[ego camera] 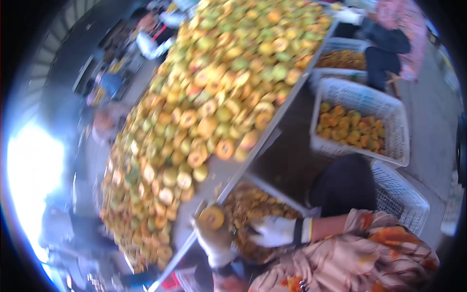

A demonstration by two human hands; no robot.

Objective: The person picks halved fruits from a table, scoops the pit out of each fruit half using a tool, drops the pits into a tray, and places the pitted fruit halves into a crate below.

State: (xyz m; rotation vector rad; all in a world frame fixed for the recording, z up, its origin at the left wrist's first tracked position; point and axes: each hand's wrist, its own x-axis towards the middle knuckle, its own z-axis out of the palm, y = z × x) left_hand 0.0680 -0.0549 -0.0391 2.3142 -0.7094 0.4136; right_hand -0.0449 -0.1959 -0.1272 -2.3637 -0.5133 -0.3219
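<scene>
My left hand (216, 239), in a whitish work glove, holds a yellow peach half (212, 218) with its cut face up, by the metal table edge. A brown round centre shows in that face. To its right is my right hand (275, 230), gloved in white with a dark band at the wrist. It is over a crate of brownish peach scraps (251, 204) below the table edge. Blur hides whether its fingers grip anything. A large heap of halved yellow peaches (204, 124) covers much of the metal table (226, 169) before me.
A white plastic crate (396, 109) holding orange peach pieces (350, 129) stands to the right. Another white crate (412, 197) is behind my dark-clad knee (344, 186). A co-worker in pink (401, 40) is at the upper right; other people are across the table. The table's metal rim (271, 127) runs diagonally.
</scene>
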